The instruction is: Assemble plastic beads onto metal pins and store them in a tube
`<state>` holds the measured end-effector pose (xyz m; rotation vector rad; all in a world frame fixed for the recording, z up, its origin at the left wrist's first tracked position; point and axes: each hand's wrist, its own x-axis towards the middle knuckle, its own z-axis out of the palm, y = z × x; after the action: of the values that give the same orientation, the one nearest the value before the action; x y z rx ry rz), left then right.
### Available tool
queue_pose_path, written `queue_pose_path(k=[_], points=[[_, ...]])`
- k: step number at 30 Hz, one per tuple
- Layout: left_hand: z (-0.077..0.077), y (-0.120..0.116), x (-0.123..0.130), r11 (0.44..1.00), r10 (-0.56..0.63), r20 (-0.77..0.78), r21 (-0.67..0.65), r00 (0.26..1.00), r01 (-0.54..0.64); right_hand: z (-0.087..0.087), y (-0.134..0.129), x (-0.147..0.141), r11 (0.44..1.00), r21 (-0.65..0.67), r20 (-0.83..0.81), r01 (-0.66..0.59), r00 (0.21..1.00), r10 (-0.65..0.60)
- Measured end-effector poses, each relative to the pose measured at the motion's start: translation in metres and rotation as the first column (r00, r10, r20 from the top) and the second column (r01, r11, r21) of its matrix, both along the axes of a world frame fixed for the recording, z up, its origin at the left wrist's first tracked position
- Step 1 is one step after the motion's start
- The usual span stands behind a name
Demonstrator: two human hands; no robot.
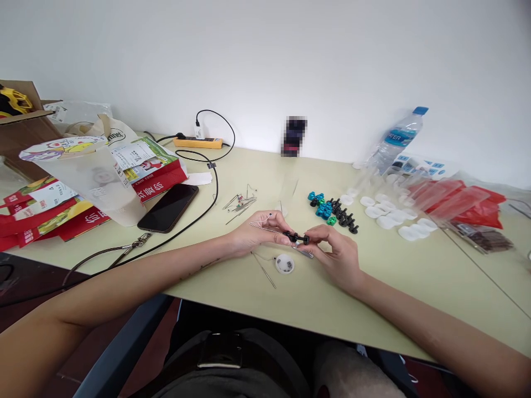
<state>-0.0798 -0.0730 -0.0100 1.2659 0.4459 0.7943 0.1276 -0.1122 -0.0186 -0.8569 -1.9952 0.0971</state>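
Note:
Between both hands, just above the table, is a small black knobbed part (297,238) that lies roughly level. My left hand (259,232) is closed, pinching its left end between thumb and fingers. A thin, pale bent wire (259,225) also runs across the left fingers. My right hand (342,258) is closed on the right end of the black part. Below the right fingertips shows a pale, ridged piece (305,252), too small to name. Nearer me stands a round white dish (284,263) with small metal bits inside. A thin metal rod (267,276) lies beside it.
Beyond the hands lie thin metal pins (240,203), blue-green parts (323,209) and black knobbed parts (344,215). White discs (385,213), plastic sleeves (460,203) and a water bottle (396,138) are right. A phone (168,207), plastic cup (99,179) and cable (207,207) are left.

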Motion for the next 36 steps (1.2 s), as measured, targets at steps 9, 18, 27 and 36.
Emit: queue_pose_path(k=[9,18,27,36], points=[[-0.0034,0.0008,-0.0002,0.991,-0.073,0.055,-0.109,0.996,0.079,0.0013,0.0001,-0.0006,0.993,0.111,0.041,-0.05,0.998,0.046],[-0.0027,0.0007,-0.0014,0.989,-0.074,0.027,-0.127,0.997,0.077,-0.0017,-0.001,0.0018,0.999,-0.006,0.042,-0.041,0.998,0.041],[-0.0009,0.0017,-0.0015,0.995,-0.05,-0.005,-0.083,0.999,0.05,-0.0011,-0.0014,0.0023,0.999,-0.046,0.061,-0.012,0.998,0.015],[0.0007,0.0015,-0.0016,0.998,-0.055,-0.02,-0.044,0.998,0.054,-0.0001,-0.0001,0.0032,0.993,-0.113,0.11,0.031,0.994,-0.018]])
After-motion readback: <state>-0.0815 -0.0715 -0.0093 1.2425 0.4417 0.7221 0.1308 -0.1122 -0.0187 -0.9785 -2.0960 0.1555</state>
